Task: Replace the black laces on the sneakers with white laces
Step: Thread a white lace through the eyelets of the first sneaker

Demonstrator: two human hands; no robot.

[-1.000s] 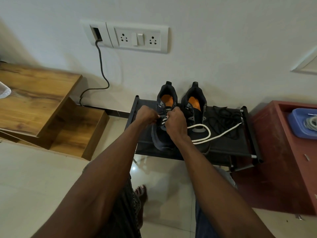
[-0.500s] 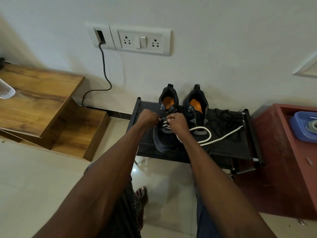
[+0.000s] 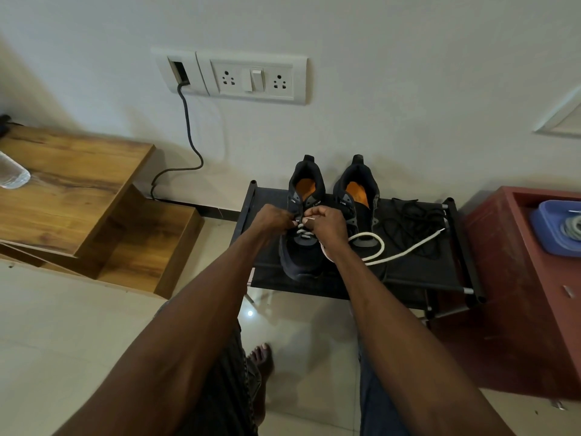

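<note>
Both hands sit higher on the left sneaker (image 3: 300, 247) vs 0.5 s ago. Right hand (image 3: 327, 226) pinches the white lace (image 3: 377, 247) tip; left hand (image 3: 273, 217) pinches lace too, prob. – fingertips hidden.

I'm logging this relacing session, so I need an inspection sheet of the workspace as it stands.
Surface: black rack, sneakers on top.
Job's things: left sneaker partly laced white; right sneaker has no laces; white lace trails right; black laces piled on the rack.
Clutter: blue tray on red cabinet.
Grippers: left hand and right hand pinch lace ends at the left sneaker.
Cables: dark cable hangs from wall socket.
Surroundings: wooden shelf, tiled floor.
</note>
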